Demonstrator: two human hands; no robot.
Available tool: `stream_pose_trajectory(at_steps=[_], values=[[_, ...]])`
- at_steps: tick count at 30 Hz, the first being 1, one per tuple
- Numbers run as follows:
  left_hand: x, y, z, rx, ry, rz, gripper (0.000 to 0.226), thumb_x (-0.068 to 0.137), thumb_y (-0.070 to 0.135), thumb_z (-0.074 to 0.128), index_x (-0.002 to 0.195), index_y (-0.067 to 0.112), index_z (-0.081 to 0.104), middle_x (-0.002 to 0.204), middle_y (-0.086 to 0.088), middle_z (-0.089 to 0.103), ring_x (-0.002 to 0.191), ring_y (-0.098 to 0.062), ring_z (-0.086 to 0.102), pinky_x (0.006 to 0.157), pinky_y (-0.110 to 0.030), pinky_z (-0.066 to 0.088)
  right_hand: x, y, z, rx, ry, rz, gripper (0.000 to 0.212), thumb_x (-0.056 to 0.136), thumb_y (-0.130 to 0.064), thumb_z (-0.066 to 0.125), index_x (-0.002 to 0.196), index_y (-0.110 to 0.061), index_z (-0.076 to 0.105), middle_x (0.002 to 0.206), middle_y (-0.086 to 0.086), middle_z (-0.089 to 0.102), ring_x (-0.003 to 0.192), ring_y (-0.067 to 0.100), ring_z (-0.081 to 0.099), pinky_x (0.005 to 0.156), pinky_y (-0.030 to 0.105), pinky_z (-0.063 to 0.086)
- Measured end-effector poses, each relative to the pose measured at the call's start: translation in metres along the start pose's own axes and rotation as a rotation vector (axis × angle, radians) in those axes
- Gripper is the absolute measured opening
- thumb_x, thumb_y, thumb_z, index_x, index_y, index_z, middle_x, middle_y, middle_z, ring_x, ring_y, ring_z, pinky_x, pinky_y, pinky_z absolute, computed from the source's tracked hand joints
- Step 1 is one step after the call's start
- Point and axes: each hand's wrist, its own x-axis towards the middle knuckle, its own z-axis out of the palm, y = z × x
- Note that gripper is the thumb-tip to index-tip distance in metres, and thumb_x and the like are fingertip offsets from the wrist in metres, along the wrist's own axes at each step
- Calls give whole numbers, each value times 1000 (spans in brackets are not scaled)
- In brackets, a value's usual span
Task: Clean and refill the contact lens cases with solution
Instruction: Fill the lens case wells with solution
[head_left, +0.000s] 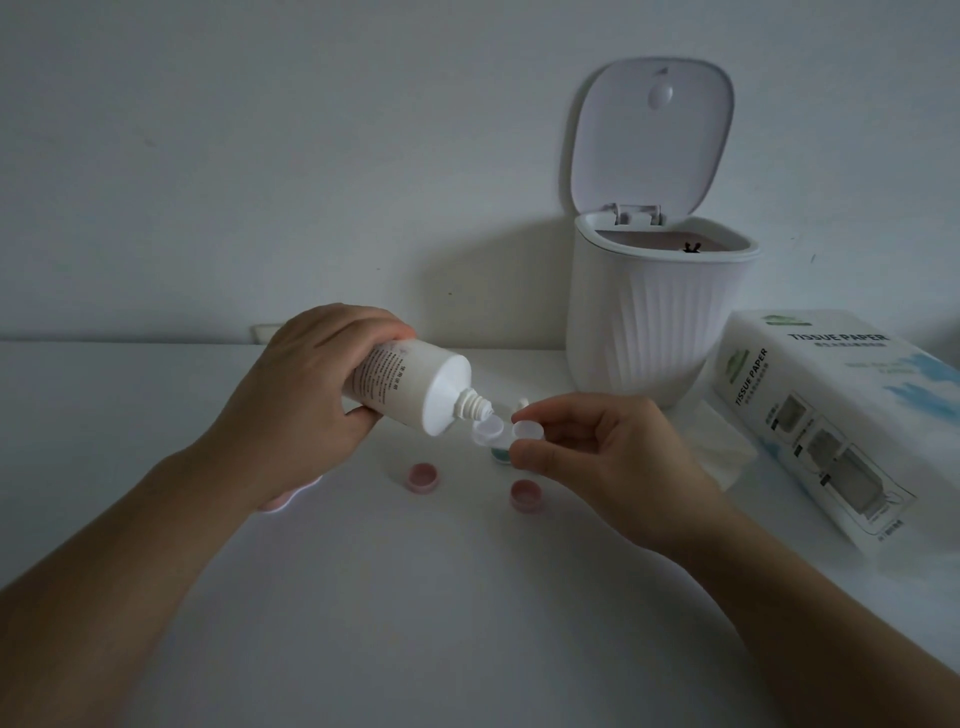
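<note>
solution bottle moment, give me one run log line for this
phase: refilling | left hand: tilts solution bottle, nozzle over lens case | right hand: holds lens case | table: two pink caps off

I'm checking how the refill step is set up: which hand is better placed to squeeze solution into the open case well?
The left hand. It already grips the tilted solution bottle, whose nozzle points down at the clear lens case. The right hand is occupied pinching that case's far well steady.

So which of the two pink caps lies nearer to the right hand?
The pink cap just below the right hand. The other pink cap sits farther left, toward the left hand.
</note>
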Motion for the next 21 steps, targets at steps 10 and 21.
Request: stream_pose_trajectory(at_steps=[10, 21], values=[[0, 2, -1, 24, 16, -3, 69, 67, 1, 84, 127, 22, 58, 128, 10, 58, 122, -22, 54, 110, -28, 32, 1, 1, 1, 5, 10, 9, 15, 79, -28, 82, 92, -31, 78, 88, 0, 79, 88, 24, 76, 88, 43, 58], [-1, 2, -2, 32, 24, 3, 73, 66, -3, 83, 128, 25, 56, 130, 13, 56, 125, -19, 49, 114, -16, 20, 1, 2, 1, 19, 23, 13, 15, 78, -25, 83, 92, -28, 78, 88, 5, 79, 89, 28, 76, 87, 41, 58]])
